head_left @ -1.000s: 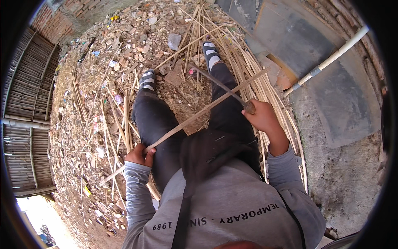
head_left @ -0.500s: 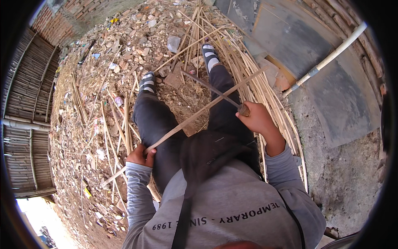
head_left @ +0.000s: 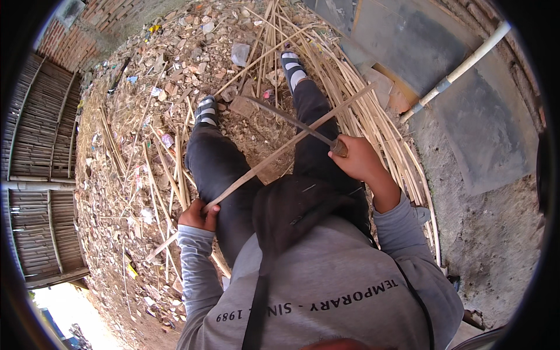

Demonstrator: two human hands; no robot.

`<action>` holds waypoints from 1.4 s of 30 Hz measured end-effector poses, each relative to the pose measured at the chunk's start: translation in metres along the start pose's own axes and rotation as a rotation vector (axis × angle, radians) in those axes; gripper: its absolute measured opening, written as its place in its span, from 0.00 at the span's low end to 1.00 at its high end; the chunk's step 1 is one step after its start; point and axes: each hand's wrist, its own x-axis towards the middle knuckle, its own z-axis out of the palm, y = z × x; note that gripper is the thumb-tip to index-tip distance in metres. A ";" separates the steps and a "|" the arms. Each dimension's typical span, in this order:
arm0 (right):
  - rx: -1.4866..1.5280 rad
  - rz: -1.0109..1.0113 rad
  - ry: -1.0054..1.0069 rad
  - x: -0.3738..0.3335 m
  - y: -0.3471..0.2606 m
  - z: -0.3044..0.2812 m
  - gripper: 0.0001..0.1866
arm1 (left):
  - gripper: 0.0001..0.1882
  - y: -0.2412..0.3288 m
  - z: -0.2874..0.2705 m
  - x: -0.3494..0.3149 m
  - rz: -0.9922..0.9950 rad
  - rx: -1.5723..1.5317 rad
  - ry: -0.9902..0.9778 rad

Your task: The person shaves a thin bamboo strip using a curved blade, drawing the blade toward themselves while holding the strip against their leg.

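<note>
A long flat bamboo strip (head_left: pixel 256 169) slants across my thighs, rising from lower left to upper right. My left hand (head_left: pixel 199 216) is closed around its lower part, with a short end sticking out past the wrist. In my right hand (head_left: pixel 357 156) is the wooden handle of a knife (head_left: pixel 280 114), its long, narrow dark blade pointing up and to the left. Blade and strip cross just left of my right hand, over my right thigh; whether the edge bites into the wood cannot be made out.
Many split bamboo strips (head_left: pixel 379 137) lie in a bundle right of my right leg. More strips (head_left: pixel 160 175) are scattered at left on rubble-strewn ground (head_left: pixel 122 210). A white pipe (head_left: pixel 461 71) leans over dark panels (head_left: pixel 484 125) at right. Woven bamboo walling (head_left: pixel 41 227) stands far left.
My right hand and the knife have shifted slightly left and up along with the blade. The left hand keeps its hold on the strip. The whole view has tilted a little.
</note>
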 end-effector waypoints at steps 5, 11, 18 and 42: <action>0.014 -0.011 0.057 0.010 0.014 0.001 0.16 | 0.25 -0.007 0.002 -0.001 0.038 0.025 0.015; 0.033 0.098 0.169 0.015 0.027 -0.010 0.17 | 0.27 -0.004 0.004 0.002 0.033 0.012 0.025; 0.059 -0.025 0.046 -0.005 0.010 0.010 0.15 | 0.27 -0.002 0.000 0.003 0.048 0.018 0.009; 0.053 -0.020 0.101 0.006 0.013 -0.003 0.15 | 0.28 -0.009 0.008 -0.001 0.006 -0.024 0.031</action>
